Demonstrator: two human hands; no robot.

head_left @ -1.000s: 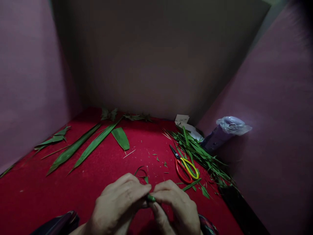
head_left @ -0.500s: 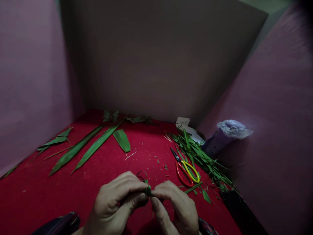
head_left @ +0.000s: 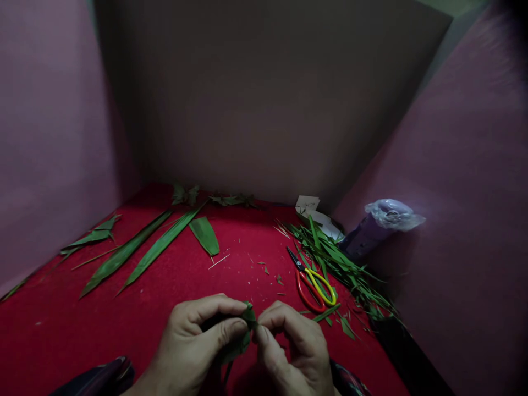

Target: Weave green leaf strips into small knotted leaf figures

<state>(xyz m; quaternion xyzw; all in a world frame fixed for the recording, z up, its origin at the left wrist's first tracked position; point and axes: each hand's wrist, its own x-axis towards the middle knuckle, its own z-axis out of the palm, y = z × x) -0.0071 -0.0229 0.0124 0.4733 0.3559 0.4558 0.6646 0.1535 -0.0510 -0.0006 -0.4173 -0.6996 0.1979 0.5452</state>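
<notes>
A small folded piece of green leaf (head_left: pixel 249 314) sits between my two hands, low in the middle of the head view. My left hand (head_left: pixel 202 335) pinches it between thumb and fingers, and part of the leaf hangs below the thumb. From the other side, my right hand (head_left: pixel 291 344) presses thumb and forefinger together at the leaf's edge. Its fingertips hide exactly what they grip. Scissors (head_left: pixel 310 280) with one red and one yellow handle lie on the red cloth (head_left: pixel 136 335) just beyond my right hand.
A heap of cut green leaf strips (head_left: pixel 338 261) lies at the right, by a purple plastic-wrapped package (head_left: pixel 373 228) and a white card (head_left: pixel 308 203). Long leaves (head_left: pixel 160 247) and a short wide leaf (head_left: pixel 205 235) lie at the left. Walls enclose the cloth.
The held leaf has turned in my fingers; more of it shows above and below my left thumb. A thin curled strip above it no longer shows. Both hands keep their places.
</notes>
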